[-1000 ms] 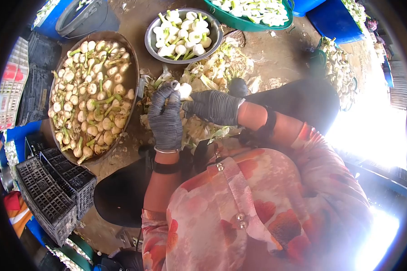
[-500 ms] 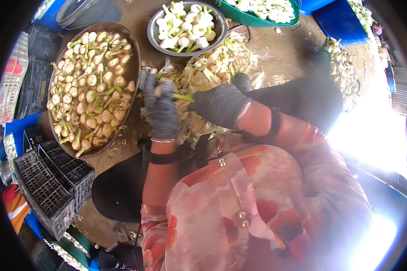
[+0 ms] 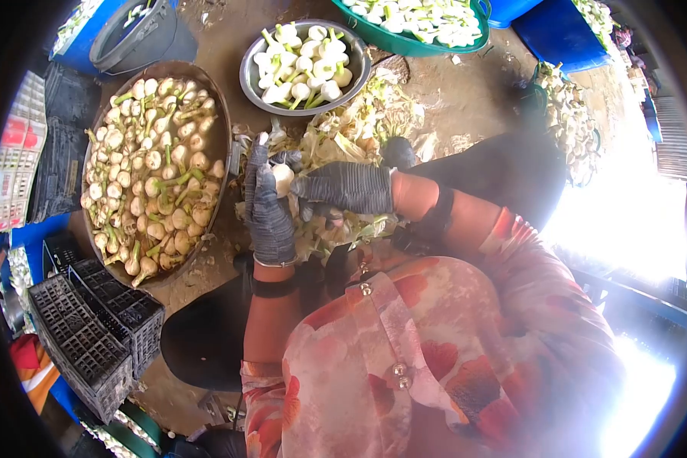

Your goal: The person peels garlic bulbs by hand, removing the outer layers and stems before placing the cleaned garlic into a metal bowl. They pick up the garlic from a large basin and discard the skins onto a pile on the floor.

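Observation:
My left hand (image 3: pixel 270 217), in a dark grey glove, has its fingers around a white garlic bulb (image 3: pixel 283 180). From the right, my right hand (image 3: pixel 345 188), gloved too, touches the same bulb with its closed fingertips. Below and behind both hands lies a heap of pale peelings (image 3: pixel 359 130). A wide brown tub (image 3: pixel 225 137) of unpeeled bulbs with stems stands left of my left hand. Beyond the hands is a metal bowl (image 3: pixel 249 82) holding peeled white bulbs with green stems.
A green basin (image 3: pixel 412 46) of white pieces stands at the top. At the upper left is a grey bucket (image 3: pixel 149 42). Black crates (image 3: pixel 84 328) stand at lower left. More bulbs (image 3: pixel 569 122) are piled at the right, near blue containers (image 3: pixel 561 37).
My right hand has turned and its fingers now point left at the bulb. The bulb shows clearly between the hands, and the green stem seen there before is out of sight. The view has shifted slightly.

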Demonstrator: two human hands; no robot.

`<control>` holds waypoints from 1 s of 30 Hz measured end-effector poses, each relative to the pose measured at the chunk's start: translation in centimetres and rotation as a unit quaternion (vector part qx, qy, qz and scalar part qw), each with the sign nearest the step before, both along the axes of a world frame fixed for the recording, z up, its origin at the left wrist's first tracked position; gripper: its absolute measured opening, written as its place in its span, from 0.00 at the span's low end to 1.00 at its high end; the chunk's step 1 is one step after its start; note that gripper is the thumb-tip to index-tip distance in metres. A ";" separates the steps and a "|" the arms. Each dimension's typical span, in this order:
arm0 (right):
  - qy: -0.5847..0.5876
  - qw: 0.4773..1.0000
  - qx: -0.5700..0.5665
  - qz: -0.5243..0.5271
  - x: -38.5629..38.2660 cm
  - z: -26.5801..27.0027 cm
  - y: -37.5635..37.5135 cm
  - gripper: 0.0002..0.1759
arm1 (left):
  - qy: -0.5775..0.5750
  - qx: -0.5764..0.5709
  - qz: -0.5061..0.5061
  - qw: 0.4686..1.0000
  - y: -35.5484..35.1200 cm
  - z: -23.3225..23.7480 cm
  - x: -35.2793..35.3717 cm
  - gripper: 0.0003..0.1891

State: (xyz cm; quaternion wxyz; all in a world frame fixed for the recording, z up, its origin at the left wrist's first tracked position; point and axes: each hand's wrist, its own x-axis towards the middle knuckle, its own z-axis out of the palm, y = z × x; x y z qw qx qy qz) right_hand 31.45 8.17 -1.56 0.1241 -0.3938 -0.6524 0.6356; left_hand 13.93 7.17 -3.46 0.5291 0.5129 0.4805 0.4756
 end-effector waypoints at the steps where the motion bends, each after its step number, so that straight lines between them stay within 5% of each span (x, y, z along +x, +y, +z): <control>1: -0.021 0.971 0.236 0.046 0.3 -2.6 -0.1 0.21 | -0.009 -0.029 -0.011 0.999 0.0 0.8 0.1 0.25; 2: -0.042 0.884 0.458 0.088 0.5 -4.1 0.1 0.17 | 0.005 -0.001 -0.018 1.000 -0.1 1.1 0.4 0.24; 3: -0.086 0.827 0.550 0.080 -0.2 -3.6 -0.1 0.14 | 0.019 0.027 -0.025 0.999 -0.1 1.4 0.7 0.23; 5: -0.233 0.891 0.389 0.014 -1.0 -0.7 -2.2 0.11 | -0.062 -0.044 0.039 0.996 0.0 0.9 0.8 0.20; 9: -0.183 0.903 0.380 -0.085 -2.3 2.3 -2.1 0.12 | -0.239 -0.168 0.124 0.948 1.2 -1.4 0.6 0.16; 14: -0.253 0.929 0.270 0.028 -1.3 9.2 0.8 0.11 | -0.307 -0.245 0.184 0.901 2.2 -6.5 -2.4 0.16; 15: -0.262 0.932 0.245 0.054 -1.1 9.8 1.5 0.11 | -0.380 -0.351 0.234 0.823 3.4 -1.3 -1.5 0.18; 17: -0.205 0.910 0.346 0.097 -0.2 3.2 2.9 0.13 | -0.221 -0.182 0.197 0.938 4.4 -2.8 -0.2 0.18; 19: -0.089 0.986 0.139 -0.029 1.6 -2.8 5.7 0.16 | -0.026 -0.021 0.176 0.984 3.6 -6.5 -1.1 0.17; 21: -0.049 0.987 -0.010 -0.154 4.9 -6.0 9.2 0.18 | 0.202 0.105 0.136 0.964 1.5 -8.8 -3.7 0.16; 22: -0.069 0.974 -0.064 -0.207 7.4 -6.2 11.3 0.19 | -0.104 -0.010 0.159 0.982 0.9 -8.7 -3.6 0.16; 23: -0.056 0.956 -0.093 -0.274 9.6 -5.8 13.8 0.19 | -0.407 -0.106 0.171 0.891 0.6 -8.6 -3.0 0.15; 28: 0.271 0.792 -0.069 -0.543 14.9 -0.7 22.7 0.23 | -0.375 -0.191 0.238 0.875 1.5 -3.6 -2.2 0.12; 30: 0.164 0.889 -0.062 -0.423 13.3 -2.8 25.3 0.20 | -0.363 -0.204 0.239 0.877 1.7 -3.4 -2.1 0.11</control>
